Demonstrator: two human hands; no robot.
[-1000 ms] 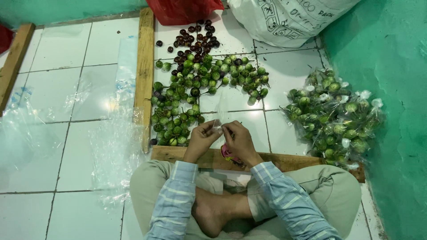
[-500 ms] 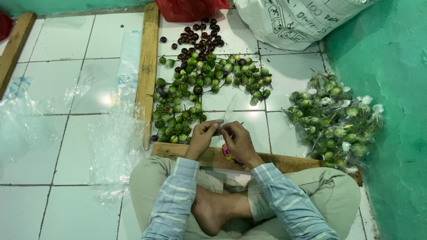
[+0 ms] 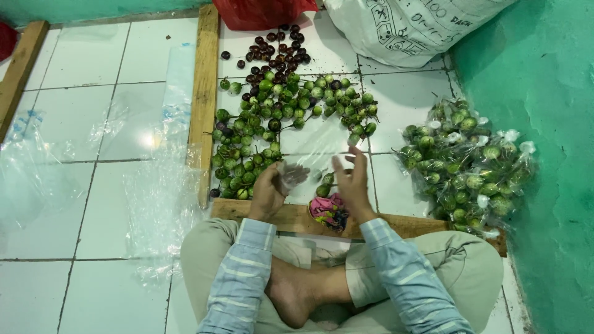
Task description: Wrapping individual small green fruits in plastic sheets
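Observation:
I sit cross-legged on white floor tiles. My left hand (image 3: 272, 188) and my right hand (image 3: 351, 180) are raised side by side and hold a clear plastic bag (image 3: 312, 162) stretched between them. Just beyond the hands lies a heap of small round green eggplants (image 3: 272, 127), with a smaller group of dark purple ones (image 3: 272, 52) behind it. A small bundle of pink rubber bands (image 3: 328, 207) rests on the wooden plank (image 3: 291, 218) right below my hands.
Filled clear bags of green eggplants (image 3: 467, 158) are piled at the right by the green wall. A white sack (image 3: 402, 28) and a red bag (image 3: 263, 11) stand at the back. Loose clear plastic bags (image 3: 154, 198) lie at the left beside a wooden slat (image 3: 204, 93).
My hands have moved apart and spread the clear bag open between them. The view has shifted slightly downward.

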